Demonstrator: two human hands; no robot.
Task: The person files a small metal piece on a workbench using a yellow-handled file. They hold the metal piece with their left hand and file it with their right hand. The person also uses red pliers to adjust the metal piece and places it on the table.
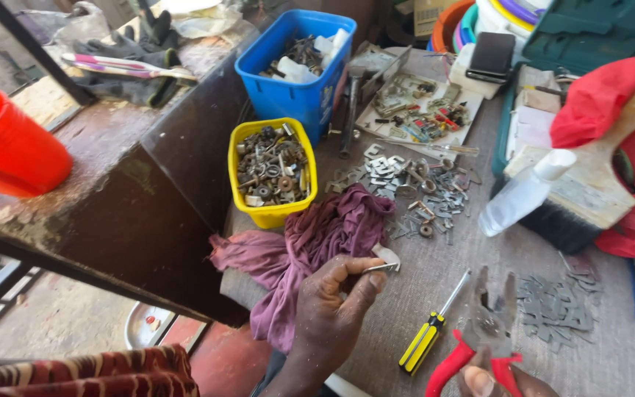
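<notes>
My left hand (332,309) is closed around a small flat metal piece (385,261), pinched between thumb and fingers, just right of a crumpled maroon cloth (310,242). My right hand (490,381) shows only at the bottom edge, gripping the red handles of a pair of pliers (490,323) whose jaws point up, apart. A yellow-and-black screwdriver (431,327) lies on the table between the two hands. A scatter of small metal brackets and washers (413,187) lies beyond the cloth.
A yellow tub (238,147) and a blue tub (295,92) hold metal hardware. A second pile of flat grey metal pieces (556,309) lies right of the pliers. A wide paintbrush (589,184), white plastic bottle (519,195), red cloth (611,95), phone (490,55), orange cup (9,147) and gloves (130,62) surround.
</notes>
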